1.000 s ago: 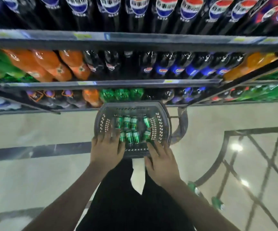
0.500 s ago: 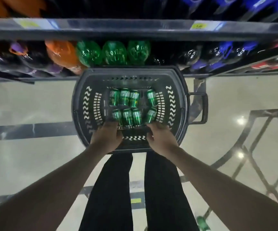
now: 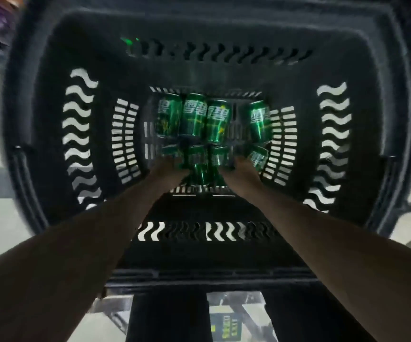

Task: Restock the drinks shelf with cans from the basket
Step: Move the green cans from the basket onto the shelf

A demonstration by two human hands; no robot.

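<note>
Deep inside the basket (image 3: 51, 149), we are reaching both hands among the cans (image 3: 194, 117); left hand (image 3: 168, 166) and right hand (image 3: 242, 169) are too blurred to tell their grip.

green cans (image 3: 194, 118) w/ white Chinese chars "雪碧", partly cut off, other print too blurred

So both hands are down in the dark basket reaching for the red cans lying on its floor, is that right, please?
Not quite: the cans are green, not red. The head view shows both the left hand and the right hand down in the dark basket, reaching for the cans lying on its floor.
</note>
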